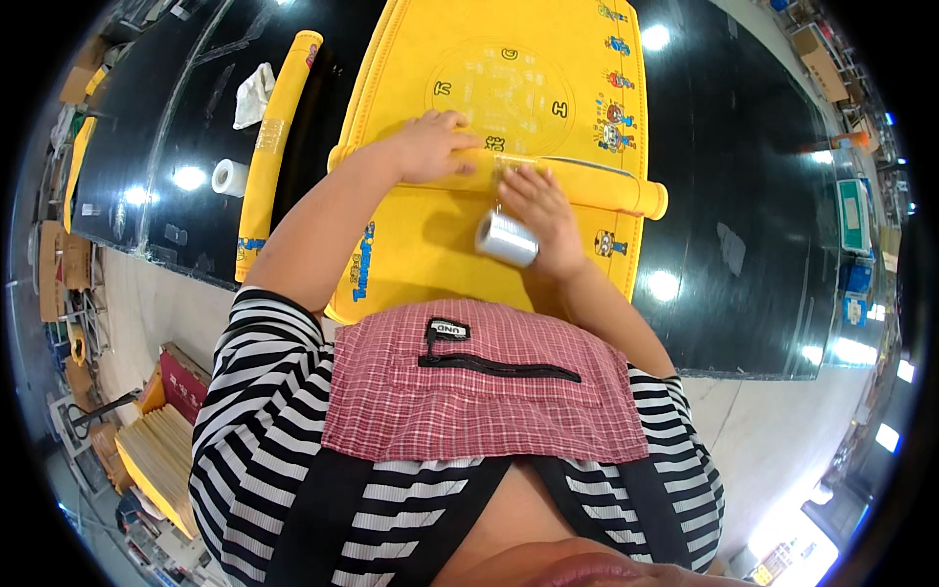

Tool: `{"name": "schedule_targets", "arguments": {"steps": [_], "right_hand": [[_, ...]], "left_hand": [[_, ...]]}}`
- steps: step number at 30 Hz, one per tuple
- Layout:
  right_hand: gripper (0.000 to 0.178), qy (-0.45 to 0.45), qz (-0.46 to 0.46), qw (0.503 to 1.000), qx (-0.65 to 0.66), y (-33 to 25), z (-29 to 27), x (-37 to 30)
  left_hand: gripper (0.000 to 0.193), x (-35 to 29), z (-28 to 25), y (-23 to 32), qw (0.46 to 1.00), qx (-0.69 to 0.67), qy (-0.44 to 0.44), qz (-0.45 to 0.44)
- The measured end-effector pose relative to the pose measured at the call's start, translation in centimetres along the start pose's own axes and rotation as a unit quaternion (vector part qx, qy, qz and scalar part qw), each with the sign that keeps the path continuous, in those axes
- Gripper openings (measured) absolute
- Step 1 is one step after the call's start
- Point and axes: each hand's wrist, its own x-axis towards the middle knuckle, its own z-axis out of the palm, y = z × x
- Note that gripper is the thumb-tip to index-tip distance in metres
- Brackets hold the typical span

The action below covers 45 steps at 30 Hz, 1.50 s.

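Note:
A yellow printed mat is rolled into a tube point(597, 188) that lies across more flat yellow mat point(430, 235). My left hand point(435, 149) rests on the left part of this tube, its fingers apart. Against the tube's middle lies my right hand point(541, 210), fingers stretched out flat. Clear film runs over the tube between the two hands. A small roll of clear film point(507, 240) sits just below my right fingers, on the flat mat. The palm side of my right hand is hidden.
Left on the black table point(724, 245) lies another rolled yellow mat point(277, 147) with film around it. Near it are a white roll point(230, 178) and a crumpled white cloth point(254, 96). Stacked boards point(156, 460) stand at lower left, beyond the table edge.

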Motion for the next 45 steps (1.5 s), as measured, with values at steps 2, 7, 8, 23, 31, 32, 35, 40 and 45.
{"name": "schedule_targets", "arguments": {"steps": [2, 7, 8, 23, 31, 32, 35, 40, 45], "right_hand": [[0.056, 0.012, 0.011, 0.998, -0.054, 3.3, 0.3, 3.8], [0.032, 0.032, 0.158, 0.986, 0.049, 8.5, -1.4, 13.2], [0.031, 0.032, 0.182, 0.981, 0.062, 10.3, -1.3, 14.5], [0.042, 0.009, 0.060, 0.998, 0.005, 9.5, -0.2, 12.6], [0.034, 0.253, 0.401, 0.828, 0.299, 5.5, -9.1, -6.7], [0.035, 0.268, 0.430, 0.826, 0.246, 7.7, -11.5, -10.2], [0.035, 0.187, 0.561, 0.803, 0.076, 11.8, -17.7, -18.7], [0.030, 0.234, 0.626, 0.734, 0.125, 10.7, -18.6, -21.6], [0.053, 0.119, 0.652, 0.745, -0.076, 12.1, -19.4, -18.5]], "left_hand": [[0.050, 1.3, 0.1, -1.3, 0.999, -0.004, 0.044, -0.026], [0.056, 1.6, 3.0, 1.2, 0.992, -0.013, 0.114, -0.050], [0.059, 1.5, 3.6, 1.7, 0.987, 0.048, 0.147, -0.035], [0.058, 12.0, -1.0, -4.6, 0.995, 0.070, 0.000, -0.076], [0.059, 7.9, -1.1, -1.7, 0.986, -0.040, 0.020, -0.160], [0.058, 6.3, -0.9, -0.9, 0.980, -0.060, 0.048, -0.184], [0.066, -0.4, -2.9, 0.1, 0.954, -0.108, 0.052, -0.274], [0.074, -11.2, -4.9, -1.2, 0.868, -0.015, 0.166, -0.468], [0.075, -17.3, -0.5, -7.9, 0.859, 0.107, 0.103, -0.490]]}}
